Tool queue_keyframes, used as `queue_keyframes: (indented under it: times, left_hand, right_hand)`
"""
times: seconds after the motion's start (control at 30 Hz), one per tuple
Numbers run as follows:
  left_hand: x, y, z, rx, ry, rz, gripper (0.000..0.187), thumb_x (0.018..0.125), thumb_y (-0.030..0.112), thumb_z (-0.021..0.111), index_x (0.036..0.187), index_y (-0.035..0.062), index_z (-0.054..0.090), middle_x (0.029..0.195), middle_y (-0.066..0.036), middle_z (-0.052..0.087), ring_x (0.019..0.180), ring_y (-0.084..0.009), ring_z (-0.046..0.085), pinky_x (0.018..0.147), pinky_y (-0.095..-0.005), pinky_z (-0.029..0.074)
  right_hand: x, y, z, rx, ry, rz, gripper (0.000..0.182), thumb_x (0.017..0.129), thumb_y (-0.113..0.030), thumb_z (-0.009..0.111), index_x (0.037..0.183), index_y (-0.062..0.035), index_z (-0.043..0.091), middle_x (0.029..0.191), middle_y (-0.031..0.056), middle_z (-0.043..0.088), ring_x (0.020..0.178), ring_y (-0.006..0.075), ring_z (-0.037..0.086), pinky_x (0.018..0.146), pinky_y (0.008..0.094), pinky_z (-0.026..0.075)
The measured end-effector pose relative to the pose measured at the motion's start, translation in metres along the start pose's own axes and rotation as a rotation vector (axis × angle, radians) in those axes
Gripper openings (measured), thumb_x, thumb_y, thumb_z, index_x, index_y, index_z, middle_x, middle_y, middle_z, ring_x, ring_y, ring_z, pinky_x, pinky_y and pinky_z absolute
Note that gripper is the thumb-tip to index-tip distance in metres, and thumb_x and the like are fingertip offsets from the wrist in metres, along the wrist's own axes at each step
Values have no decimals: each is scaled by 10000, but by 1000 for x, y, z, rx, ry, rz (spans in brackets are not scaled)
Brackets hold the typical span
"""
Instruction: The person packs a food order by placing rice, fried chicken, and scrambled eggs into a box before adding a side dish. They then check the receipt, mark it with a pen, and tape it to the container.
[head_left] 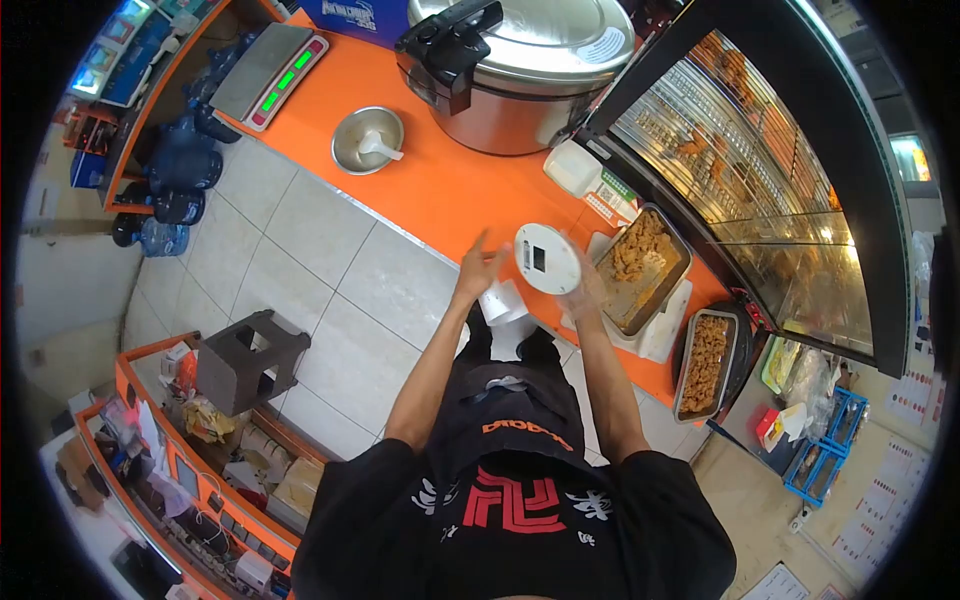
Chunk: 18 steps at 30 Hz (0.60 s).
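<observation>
A round white kitchen scale (547, 259) with a small dark display is tilted up over the counter's front edge. My right hand (582, 292), in what looks like a clear plastic glove, grips it by its right side. My left hand (482, 270) is just left of the scale, fingers apart and holding nothing. Below that hand, at the counter edge, is a white cup-like object (503, 302). Right of the scale, a metal tray (663, 283) of sauced, chopped food rests on a white base. Another tray (689, 407) of browned pieces lies nearer my right arm.
A large steel cooker (510, 110) stands at the back of the orange counter (430, 185). Left of it are a metal bowl (345, 150) with a white scoop and a flat scale (262, 85). A glass warming cabinet (740, 160) borders the right. A dark stool (240, 365) stands behind left.
</observation>
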<state>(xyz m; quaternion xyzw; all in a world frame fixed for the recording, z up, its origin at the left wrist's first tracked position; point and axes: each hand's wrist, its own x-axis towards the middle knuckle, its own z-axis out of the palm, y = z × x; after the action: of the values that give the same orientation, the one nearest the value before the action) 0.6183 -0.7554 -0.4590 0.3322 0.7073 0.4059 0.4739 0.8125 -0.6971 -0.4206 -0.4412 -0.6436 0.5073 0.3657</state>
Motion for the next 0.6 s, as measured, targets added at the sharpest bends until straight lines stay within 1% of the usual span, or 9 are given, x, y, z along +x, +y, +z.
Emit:
queue_keyframes:
  times: [0.03,0.1,0.13,0.2,0.3,0.33,0.4,0.5,0.6]
  left_hand:
    - [-2,-6,-7,-22,-18,-41,689,877,533,582,1295,-9,506,1053,-164,666,844,-164,620,705,-300,493]
    - [-15,-29,-27,-64,-59,-140,708,884,578,537,1283,-7,516,1028,-161,681,770,-150,606,644,-275,468]
    - [-26,-39,-34,-69,-43,-160,699,891,582,521,1273,-3,525,1011,-155,687,750,-146,596,633,-272,455]
    - [-45,-56,-50,-68,-12,-190,685,903,591,488,1253,4,542,979,-142,699,710,-137,577,610,-267,431]
    - [-72,-80,-67,-98,40,-265,655,924,582,450,1225,12,562,944,-136,706,738,-137,590,645,-296,452]
    - [-80,-82,-72,-70,48,-260,636,938,569,430,1223,18,567,951,-126,707,753,-148,601,670,-327,466]
    - [-92,-86,-78,-65,67,-268,635,936,573,430,1219,22,570,955,-120,708,778,-158,608,691,-338,470]
    - [-103,-84,-83,-114,57,-305,619,941,565,424,1213,31,577,947,-108,711,823,-168,613,726,-359,472]
    - [-108,-78,-90,-136,86,-273,586,952,539,417,1208,37,581,921,-99,713,860,-167,613,759,-379,467]
  right_hand:
    - [17,12,-1,-595,-87,-262,424,935,-333,494,1250,-57,560,1066,119,667,994,223,642,882,346,512]
    - [44,29,13,-405,-112,144,466,824,-350,632,1145,-13,604,958,160,680,898,271,664,822,343,520]
    - [51,55,21,-475,-78,150,490,794,-363,661,1126,-6,605,951,173,676,889,284,662,819,349,518]
    - [57,39,31,-638,-40,199,582,742,-408,698,1122,13,569,962,191,659,879,323,647,825,370,513]
    - [60,27,38,-899,-97,43,641,726,-381,730,1187,19,533,1087,179,606,986,313,613,851,390,502]
    - [60,37,40,-973,-86,-39,672,725,-404,721,1210,12,514,1117,179,589,1019,310,593,875,387,489]
    - [60,61,44,-1125,-71,-211,732,723,-451,703,1255,-3,475,1176,177,556,1085,304,554,922,381,462]
    - [53,42,44,-1098,-75,-133,651,781,-431,656,1259,-23,485,1207,165,533,1142,264,512,939,377,444]
    - [29,37,37,-1051,30,-159,527,841,-360,601,1242,-32,508,1165,142,562,1093,264,548,895,375,471]
